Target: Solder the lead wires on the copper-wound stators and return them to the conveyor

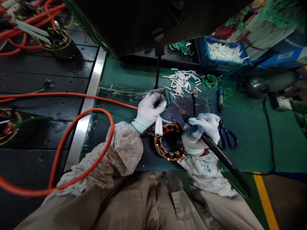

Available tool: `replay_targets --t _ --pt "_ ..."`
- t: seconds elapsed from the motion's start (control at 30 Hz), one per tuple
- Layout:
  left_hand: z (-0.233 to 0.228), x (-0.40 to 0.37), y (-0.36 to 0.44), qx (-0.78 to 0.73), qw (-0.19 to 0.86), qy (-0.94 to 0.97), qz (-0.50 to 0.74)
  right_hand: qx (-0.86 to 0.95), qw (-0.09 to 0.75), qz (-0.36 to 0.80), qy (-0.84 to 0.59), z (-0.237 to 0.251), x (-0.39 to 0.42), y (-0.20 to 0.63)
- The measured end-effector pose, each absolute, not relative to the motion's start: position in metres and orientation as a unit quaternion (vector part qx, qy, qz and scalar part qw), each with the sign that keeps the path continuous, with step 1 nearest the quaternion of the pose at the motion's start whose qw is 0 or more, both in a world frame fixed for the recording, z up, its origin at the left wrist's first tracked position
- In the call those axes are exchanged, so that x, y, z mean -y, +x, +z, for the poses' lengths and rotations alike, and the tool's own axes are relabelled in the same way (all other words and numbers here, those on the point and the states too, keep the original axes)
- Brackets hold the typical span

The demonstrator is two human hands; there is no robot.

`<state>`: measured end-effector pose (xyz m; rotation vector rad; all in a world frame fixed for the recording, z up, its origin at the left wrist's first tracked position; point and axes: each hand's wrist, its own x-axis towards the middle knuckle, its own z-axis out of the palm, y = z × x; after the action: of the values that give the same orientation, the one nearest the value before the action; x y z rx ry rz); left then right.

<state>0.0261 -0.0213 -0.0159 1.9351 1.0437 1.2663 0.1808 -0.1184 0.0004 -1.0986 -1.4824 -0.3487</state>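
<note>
stator (169,142) lies on bench (251,127) between both hands | thin wires (160,95) pinched in left hand (150,108) | soldering iron (216,150) gripped in right hand (201,129), tip beside wires | joint judged in progress; sleeves (179,81) beyond unused

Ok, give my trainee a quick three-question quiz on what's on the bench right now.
1. True or false: the right hand grips a black-handled soldering iron.
2. What lies under both hands? A) a ring-shaped stator B) a circuit board C) a drill
3. Which hand pinches thin wires?

Key: 1 true. 2 A. 3 the left hand; loose white sleeves lie beyond it.
</note>
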Motion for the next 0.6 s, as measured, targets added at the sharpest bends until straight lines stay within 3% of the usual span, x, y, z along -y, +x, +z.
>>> replay_targets --t 0.13,0.27,0.43,0.6 --pt "-0.016 0.021 0.025 -0.391 0.287 0.733 0.477 0.624 0.584 -0.114 -0.507 -0.001 0.113 0.177" --pt "-0.017 0.020 0.024 -0.393 0.274 0.737 0.476 0.653 0.519 -0.020 -0.551 0.006 0.094 0.171" --pt "-0.019 0.018 0.022 -0.402 0.264 0.740 0.470 0.718 0.443 -0.015 -0.538 0.024 0.070 0.163" --pt "-0.017 0.018 0.023 -0.393 0.283 0.735 0.475 0.682 0.449 -0.002 -0.577 0.016 0.081 0.167"
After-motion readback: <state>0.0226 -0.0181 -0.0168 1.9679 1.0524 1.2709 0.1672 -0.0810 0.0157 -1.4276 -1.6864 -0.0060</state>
